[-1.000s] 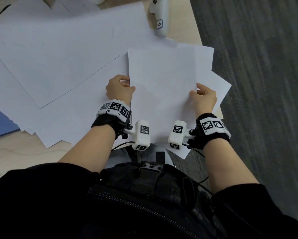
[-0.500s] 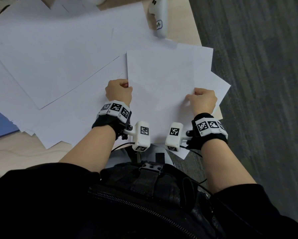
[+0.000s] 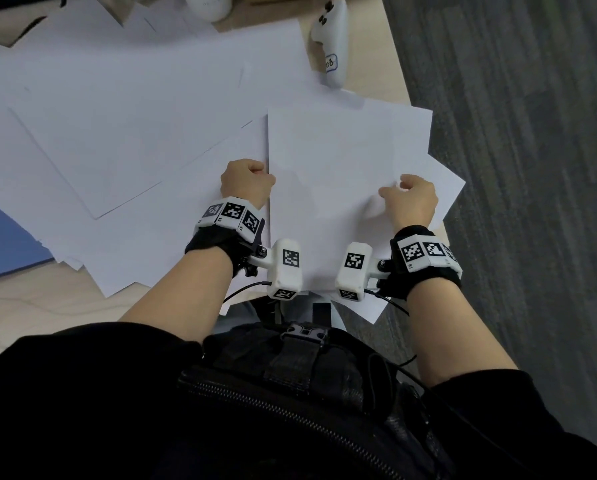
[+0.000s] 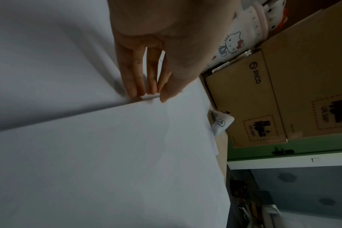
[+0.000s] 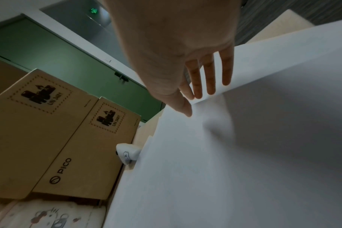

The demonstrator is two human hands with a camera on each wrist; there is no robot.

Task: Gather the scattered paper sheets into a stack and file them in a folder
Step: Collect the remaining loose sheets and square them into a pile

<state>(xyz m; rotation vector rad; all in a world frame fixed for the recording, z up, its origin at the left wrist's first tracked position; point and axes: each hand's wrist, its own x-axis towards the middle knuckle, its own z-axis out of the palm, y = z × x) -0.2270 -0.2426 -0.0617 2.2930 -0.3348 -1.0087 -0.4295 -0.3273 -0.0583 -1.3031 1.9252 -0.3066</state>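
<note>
Both the left hand [image 3: 247,181] and the right hand [image 3: 409,199] pinch the side edges of the small paper stack [image 3: 328,161] at the table's near right edge, so loose sheets could slide off.

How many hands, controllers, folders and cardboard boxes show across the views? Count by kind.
Hands: 2, left hand and right hand, each with a grip on the paper sheets
White controller: 1
Blue folder: 1
Cardboard boxes: 2 plainly seen
Total: 6
</note>
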